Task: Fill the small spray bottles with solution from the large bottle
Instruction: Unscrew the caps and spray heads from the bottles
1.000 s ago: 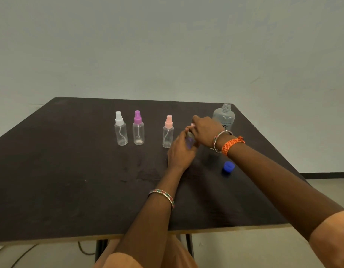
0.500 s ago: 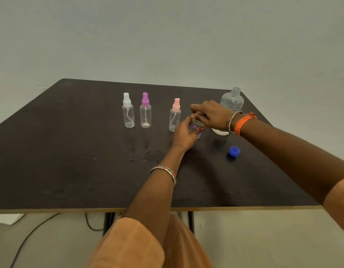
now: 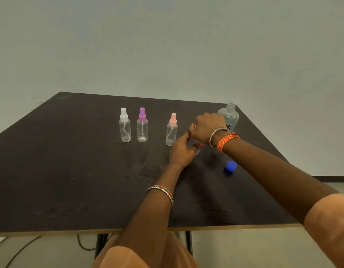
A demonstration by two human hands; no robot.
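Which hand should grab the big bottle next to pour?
Probably the right hand. It is just in front of the large bottle, which stands open, its blue cap lying on the table. The left hand holds the small bottle and could steady it.

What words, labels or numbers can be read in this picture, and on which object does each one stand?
"e." : dark print on the label of the large bottle, partly hidden behind the right hand; the rest is cut off and too blurred to read.
The three standing small spray bottles, white-topped, purple-topped and pink-topped: no text shows.
Blue cap: no text shows.
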